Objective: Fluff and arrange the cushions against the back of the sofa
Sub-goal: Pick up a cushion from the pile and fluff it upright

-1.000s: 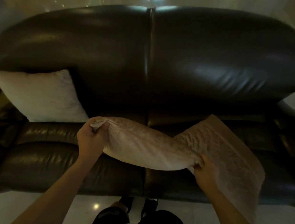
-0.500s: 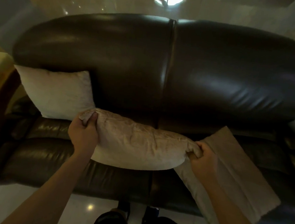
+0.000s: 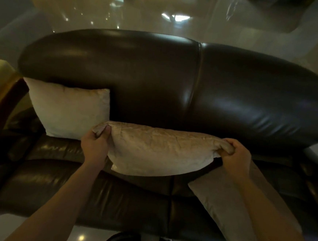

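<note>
On the left, a white cushion (image 3: 67,109) is already standing upright against the back of the sofa (image 3: 157,78), so that part looks done. In the middle, a tan cushion (image 3: 159,150) is being held up over the seat, not yet placed. The left hand (image 3: 94,146) is pinching its upper left corner, fingers closed; the right hand (image 3: 236,157) is gripping the upper right corner, also closed. Both forearms are reaching forward. On the right, a flat cushion (image 3: 223,207) is lying on the seat, awaiting fluffing.
</note>
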A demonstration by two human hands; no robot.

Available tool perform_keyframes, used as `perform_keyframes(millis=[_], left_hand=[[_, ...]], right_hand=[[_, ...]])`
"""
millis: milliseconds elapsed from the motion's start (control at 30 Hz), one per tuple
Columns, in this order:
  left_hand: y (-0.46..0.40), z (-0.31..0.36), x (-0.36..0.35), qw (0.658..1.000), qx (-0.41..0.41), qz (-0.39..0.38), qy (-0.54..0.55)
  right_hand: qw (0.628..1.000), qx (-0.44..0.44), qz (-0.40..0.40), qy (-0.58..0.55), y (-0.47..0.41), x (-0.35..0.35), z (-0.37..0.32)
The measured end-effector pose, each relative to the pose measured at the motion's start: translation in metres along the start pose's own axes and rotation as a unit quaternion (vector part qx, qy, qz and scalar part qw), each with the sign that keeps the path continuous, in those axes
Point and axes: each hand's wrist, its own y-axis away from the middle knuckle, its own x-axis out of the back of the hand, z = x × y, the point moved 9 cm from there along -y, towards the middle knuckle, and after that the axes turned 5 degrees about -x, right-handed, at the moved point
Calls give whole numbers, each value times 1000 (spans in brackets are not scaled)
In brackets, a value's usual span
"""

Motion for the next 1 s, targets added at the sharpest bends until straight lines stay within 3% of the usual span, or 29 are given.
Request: perform_keyframes(millis=[300, 800, 1000], left_hand=[[-37, -23, -42, 994, 90, -65, -2], [-74, -27, -164, 983, 81, -161, -36], [-96, -42, -203, 977, 72, -176, -97]], right_hand=[[999, -10, 31, 44, -40, 7, -9], [997, -2, -16, 81, -133, 2, 45], [994, -17, -51, 93, -166, -15, 73]])
